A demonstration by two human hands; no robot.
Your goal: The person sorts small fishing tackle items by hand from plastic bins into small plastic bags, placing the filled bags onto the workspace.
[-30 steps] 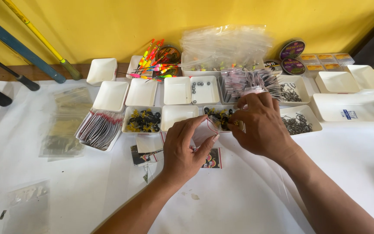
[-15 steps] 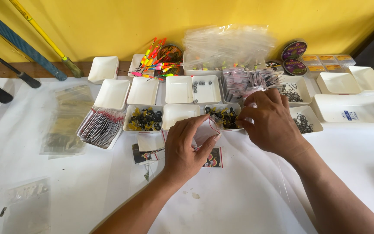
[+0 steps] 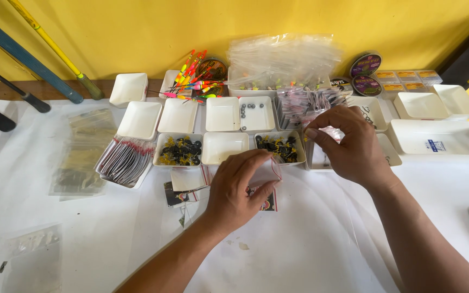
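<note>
Glossy clear plastic bag (image 3: 267, 172); matt white plastic trays (image 3: 223, 147).

Bright, even light; edges perhaps bowed.

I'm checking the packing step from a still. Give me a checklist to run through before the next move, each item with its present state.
1. Left hand grips the small clear bag: ok.
2. Bag mouth open: cannot tell.
3. Right hand fingers pinched over the tray of packets: ok.
4. Piece held in the right fingers: cannot tell, too small.
5. Tray of black and yellow beads close beside the bag: ok.
6. Hands apart, not touching: ok.
</note>
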